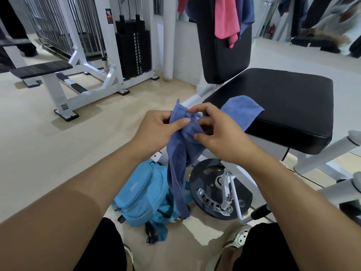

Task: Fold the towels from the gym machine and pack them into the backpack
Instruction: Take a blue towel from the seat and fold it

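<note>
Both hands meet in front of the machine seat, working the top edge of 1 blue-grey towel (179,153) that hangs down in a loose, twisted strip. The left hand (158,132) pinches the towel's upper left edge between thumb and curled fingers, and the right hand (216,132) has its thumb and fingertips curled onto the bunched cloth just beside it, so the 2 hands are close together, almost touching. The towel's lower end dangles in front of the light blue backpack (142,194), which lies on the pale floor against the base of the machine (whether its main zip is open cannot be told from here). A second blue towel (242,110) lies flat on the front left corner of the black seat pad (289,106), one corner hanging over the edge. Up on the black backrest (222,55), a pink towel (226,20) and a dark blue towel (246,12) are draped side by side. A black weight stack (134,49) stands in its white frame to the left.
</note>
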The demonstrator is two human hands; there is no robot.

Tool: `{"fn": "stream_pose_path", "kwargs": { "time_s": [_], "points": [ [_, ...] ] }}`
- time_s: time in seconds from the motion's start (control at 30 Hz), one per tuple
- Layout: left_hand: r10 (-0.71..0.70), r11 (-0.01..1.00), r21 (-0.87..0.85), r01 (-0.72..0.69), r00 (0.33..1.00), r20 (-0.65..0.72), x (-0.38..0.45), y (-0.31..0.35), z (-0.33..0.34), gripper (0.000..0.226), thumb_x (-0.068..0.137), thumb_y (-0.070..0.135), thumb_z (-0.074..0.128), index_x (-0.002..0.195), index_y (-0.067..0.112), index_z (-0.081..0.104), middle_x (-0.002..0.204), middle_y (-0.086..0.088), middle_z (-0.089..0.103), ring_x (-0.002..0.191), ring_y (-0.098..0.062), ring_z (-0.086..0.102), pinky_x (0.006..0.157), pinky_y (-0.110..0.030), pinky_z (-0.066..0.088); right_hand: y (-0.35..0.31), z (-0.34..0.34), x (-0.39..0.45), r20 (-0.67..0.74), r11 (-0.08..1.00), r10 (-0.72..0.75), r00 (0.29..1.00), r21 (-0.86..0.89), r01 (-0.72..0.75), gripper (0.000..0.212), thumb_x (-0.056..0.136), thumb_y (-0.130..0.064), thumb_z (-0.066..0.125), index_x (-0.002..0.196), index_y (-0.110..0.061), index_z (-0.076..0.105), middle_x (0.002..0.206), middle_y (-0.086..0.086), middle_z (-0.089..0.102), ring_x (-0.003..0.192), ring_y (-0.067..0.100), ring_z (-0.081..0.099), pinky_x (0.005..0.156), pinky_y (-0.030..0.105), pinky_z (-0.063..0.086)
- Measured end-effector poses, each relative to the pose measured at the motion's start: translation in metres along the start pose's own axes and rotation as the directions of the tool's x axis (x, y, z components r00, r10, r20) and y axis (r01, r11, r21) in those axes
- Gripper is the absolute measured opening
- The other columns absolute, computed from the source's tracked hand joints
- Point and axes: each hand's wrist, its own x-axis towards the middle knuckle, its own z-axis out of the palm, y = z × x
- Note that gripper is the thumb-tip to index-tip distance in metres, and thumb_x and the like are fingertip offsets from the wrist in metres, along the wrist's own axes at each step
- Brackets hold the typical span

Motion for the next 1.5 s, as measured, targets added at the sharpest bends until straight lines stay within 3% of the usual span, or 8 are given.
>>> {"fn": "stream_pose_path", "kwargs": {
  "time_s": [0.13,0.27,0.5,0.73,0.93,1.17,1.37,1.5],
  "points": [
    [-0.027,0.999,-0.027,0.025,0.997,-0.073,0.004,-0.001,-0.003,0.011,0.093,0.018,0.072,0.091,0.010,0.078,0.086,-0.007,0.078,0.077,-0.013,0.070,0.074,-0.034,0.058,0.004,-0.010,0.000,-0.134,0.951,-0.043,0.990,-0.309,-0.001,0.049,0.084,-0.007,0.060,0.127,-0.030,0.053,0.102,-0.014,0.069,0.102,0.016,0.060,0.089,0.041,0.052],
    [-0.084,0.996,-0.053,0.075,0.976,-0.202,0.011,-0.004,-0.011,0.025,0.094,0.022,0.070,0.095,-0.002,0.074,0.097,-0.021,0.075,0.080,-0.019,0.067,0.085,-0.050,0.057,0.023,-0.032,0.004,-0.280,0.875,0.003,0.960,-0.464,-0.138,0.033,0.079,-0.010,0.060,0.106,-0.027,0.071,0.101,-0.005,0.070,0.095,0.024,0.059,0.095,0.044,0.047],
    [-0.077,0.994,0.055,0.097,0.954,-0.288,0.014,-0.012,-0.017,0.023,0.095,0.023,0.069,0.090,0.002,0.074,0.089,-0.018,0.074,0.072,-0.014,0.062,0.069,-0.034,0.053,0.037,-0.045,0.004,-0.274,0.793,0.092,0.957,-0.561,-0.237,0.027,0.089,-0.016,0.058,0.109,-0.026,0.074,0.104,0.004,0.070,0.112,0.029,0.055,0.096,0.040,0.042],
    [-0.055,0.993,0.087,0.079,0.967,-0.248,0.014,-0.015,-0.013,0.025,0.092,0.025,0.071,0.090,0.000,0.073,0.091,-0.020,0.073,0.072,-0.016,0.062,0.069,-0.035,0.053,0.024,-0.037,0.006,-0.287,0.882,0.080,0.955,-0.425,-0.202,0.008,0.093,-0.026,0.056,0.097,-0.025,0.063,0.083,-0.001,0.068,0.081,0.026,0.061,0.071,0.042,0.053],
    [0.002,0.988,0.150,0.036,0.969,-0.245,0.012,-0.011,-0.010,0.027,0.091,0.027,0.071,0.088,0.000,0.072,0.087,-0.018,0.073,0.072,-0.018,0.062,0.072,-0.046,0.056,-0.005,-0.026,-0.003,-0.224,0.964,0.124,0.967,-0.203,-0.170,0.010,0.091,-0.034,0.063,0.086,-0.029,0.069,0.071,-0.005,0.071,0.073,0.013,0.067,0.068,0.037,0.058],
    [0.048,0.980,0.199,-0.025,0.993,-0.108,0.003,-0.006,0.004,0.029,0.094,0.022,0.069,0.078,-0.003,0.069,0.063,-0.006,0.058,0.055,-0.007,0.040,0.051,-0.018,0.035,-0.011,-0.012,0.000,-0.169,0.911,0.300,0.939,0.343,-0.229,0.029,0.100,-0.012,0.057,0.125,-0.021,0.047,0.085,0.007,0.071,0.054,0.014,0.064,0.052,0.026,0.053],
    [-0.003,0.981,0.192,0.012,0.999,-0.042,0.002,-0.006,0.013,0.029,0.094,0.019,0.066,0.088,-0.009,0.065,0.073,-0.026,0.061,0.064,-0.013,0.042,0.058,-0.028,0.034,-0.001,-0.013,0.005,-0.093,0.978,0.171,0.981,0.140,-0.157,0.034,0.092,0.007,0.046,0.101,-0.019,0.066,0.095,0.002,0.073,0.082,0.015,0.069,0.086,0.041,0.059],
    [-0.092,0.991,0.091,0.093,0.996,-0.014,0.002,-0.006,0.010,0.019,0.079,0.032,0.066,0.083,0.014,0.071,0.086,-0.026,0.068,0.072,-0.021,0.053,0.071,-0.040,0.049,0.002,-0.010,0.002,-0.033,0.991,0.088,0.996,-0.097,-0.091,0.048,0.084,0.007,0.050,0.111,-0.028,0.070,0.094,-0.004,0.072,0.089,0.012,0.069,0.084,0.035,0.058]
  ]
}}
